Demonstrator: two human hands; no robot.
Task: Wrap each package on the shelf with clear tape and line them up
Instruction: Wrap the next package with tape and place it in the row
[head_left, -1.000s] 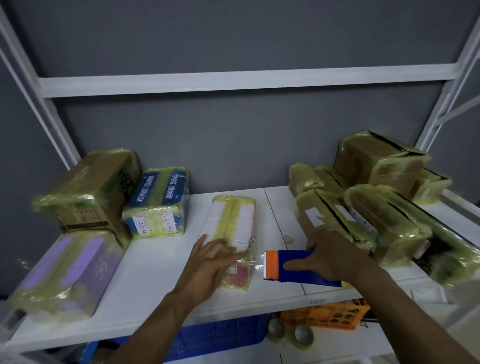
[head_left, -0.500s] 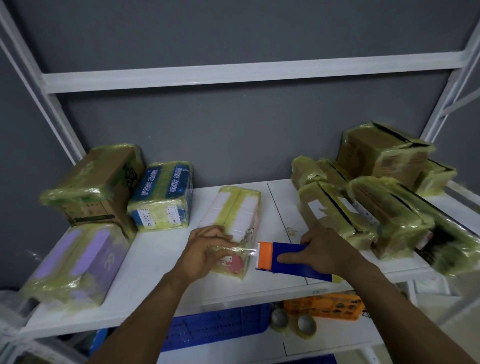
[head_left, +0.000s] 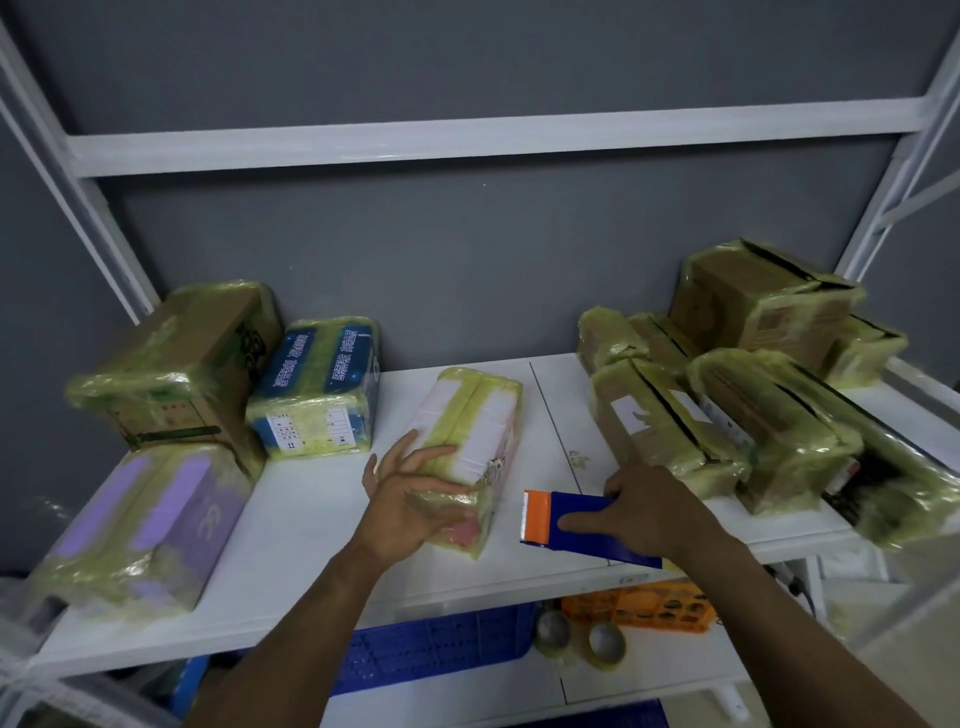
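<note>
Left hand (head_left: 410, 499) is spread wide, palm and straight fingers pressing on the near end of the white-and-pink package (head_left: 478, 415). It sits mid-shelf (head_left: 311, 519), a little nearer the front edge. Its long axis runs front to back, the far end leaning slightly right. Right hand (head_left: 644, 512) is curled round the blue tape dispenser (head_left: 558, 519), just right of the package by the front edge. The dispenser's orange end points left at the package, with a small gap between them. Taped packages (head_left: 176, 364) crowd the back left corner, and a heap (head_left: 769, 426) fills the right end.
</note>
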